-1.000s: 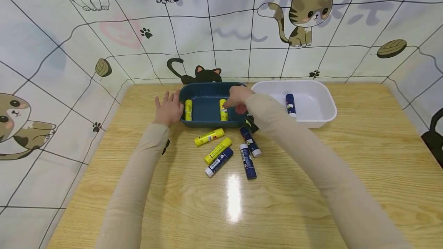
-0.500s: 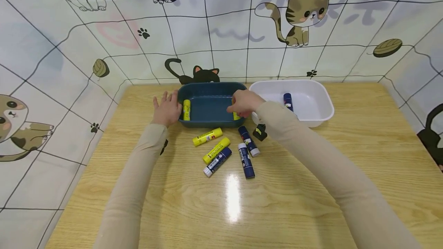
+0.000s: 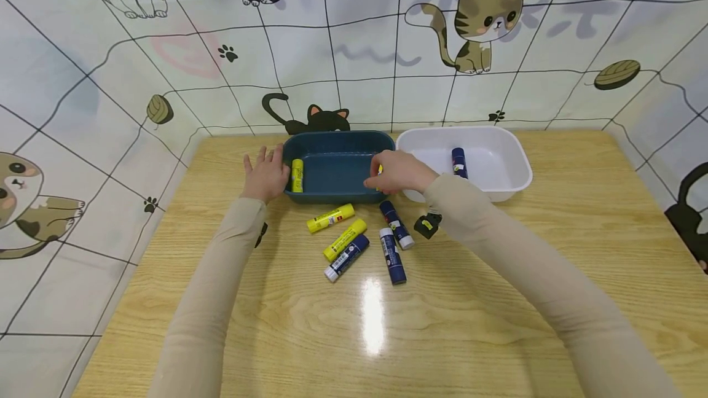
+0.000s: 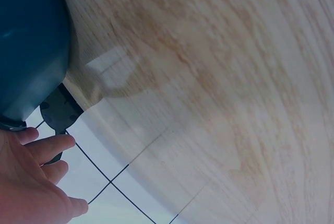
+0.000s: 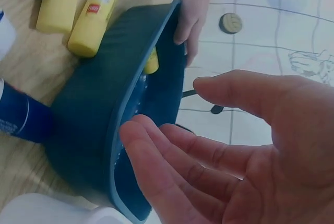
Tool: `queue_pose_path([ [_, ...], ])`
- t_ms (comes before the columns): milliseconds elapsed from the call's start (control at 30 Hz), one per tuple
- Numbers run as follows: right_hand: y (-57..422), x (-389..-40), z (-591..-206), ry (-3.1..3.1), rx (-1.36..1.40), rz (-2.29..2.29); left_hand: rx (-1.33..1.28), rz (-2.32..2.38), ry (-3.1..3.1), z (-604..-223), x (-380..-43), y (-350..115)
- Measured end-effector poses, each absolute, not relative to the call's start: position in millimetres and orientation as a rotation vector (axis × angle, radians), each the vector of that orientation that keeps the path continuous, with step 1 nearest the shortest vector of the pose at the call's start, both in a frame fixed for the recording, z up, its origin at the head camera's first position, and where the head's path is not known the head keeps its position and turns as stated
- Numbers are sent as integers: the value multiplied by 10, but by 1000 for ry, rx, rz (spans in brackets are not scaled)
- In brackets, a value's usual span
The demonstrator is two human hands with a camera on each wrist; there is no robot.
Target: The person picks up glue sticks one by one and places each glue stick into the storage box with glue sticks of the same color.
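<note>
My left hand (image 3: 267, 175) rests at the left end of the dark teal tray (image 3: 337, 198), its fingers spread and its thumb side at the rim. In the left wrist view those fingers (image 4: 49, 148) are loosely extended beside the tray's wall. Over the tray's right end is my right hand (image 3: 399, 171). The right wrist view shows its thumb and fingers apart, with nothing between them. A yellow glue stick (image 3: 380, 169) lies at that end, mostly hidden behind the right hand. Another yellow glue stick (image 3: 297, 175) stands along the left inner wall.
A white tray (image 3: 520, 180) to the right holds a dark blue glue stick (image 3: 459, 163). In front of the teal tray lie yellow glue sticks (image 3: 330, 218) and several dark blue glue sticks (image 3: 393, 257). A cat-printed wall covering (image 3: 365, 48) borders the wooden table (image 3: 310, 336) at the back.
The yellow glue stick under my right hand has shifted right, to the tray's right end. My right hand moved right with it and has let it go. The left hand stays put.
</note>
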State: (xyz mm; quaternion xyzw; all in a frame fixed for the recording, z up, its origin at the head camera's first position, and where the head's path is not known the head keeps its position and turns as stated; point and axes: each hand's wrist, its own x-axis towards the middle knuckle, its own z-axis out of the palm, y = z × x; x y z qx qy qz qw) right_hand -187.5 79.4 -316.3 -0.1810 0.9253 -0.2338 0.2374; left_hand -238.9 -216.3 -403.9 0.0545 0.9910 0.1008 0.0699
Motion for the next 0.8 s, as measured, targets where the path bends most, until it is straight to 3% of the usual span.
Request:
queue_pose_path([
  [800, 992, -1566, -3391, 2526, -565, -579, 170, 322, 2990, -4043, -2390, -2172],
])
